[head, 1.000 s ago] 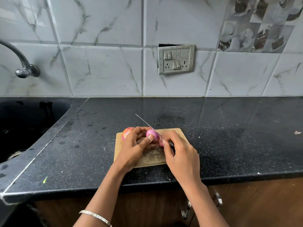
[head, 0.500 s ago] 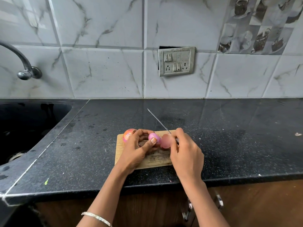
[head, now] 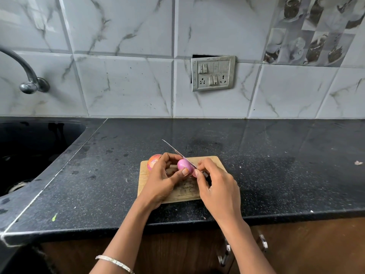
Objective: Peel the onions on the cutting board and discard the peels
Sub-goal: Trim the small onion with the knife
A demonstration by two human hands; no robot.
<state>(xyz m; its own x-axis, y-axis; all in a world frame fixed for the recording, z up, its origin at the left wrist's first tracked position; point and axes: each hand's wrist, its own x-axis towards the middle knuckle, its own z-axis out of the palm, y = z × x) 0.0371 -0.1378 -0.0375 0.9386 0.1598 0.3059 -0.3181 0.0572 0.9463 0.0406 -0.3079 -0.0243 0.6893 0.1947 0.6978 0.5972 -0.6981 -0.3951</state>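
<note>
Above the wooden cutting board (head: 147, 179), the left hand (head: 161, 181) pinches a pink peeled onion (head: 184, 166). The right hand (head: 217, 186) grips a knife (head: 177, 153) against it. An unpeeled onion (head: 154, 161) sits on the board's far-left corner.

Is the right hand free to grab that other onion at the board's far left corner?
Probably not: the right hand grips the knife, and the left hand with the pink onion sits between it and the unpeeled onion.
</note>
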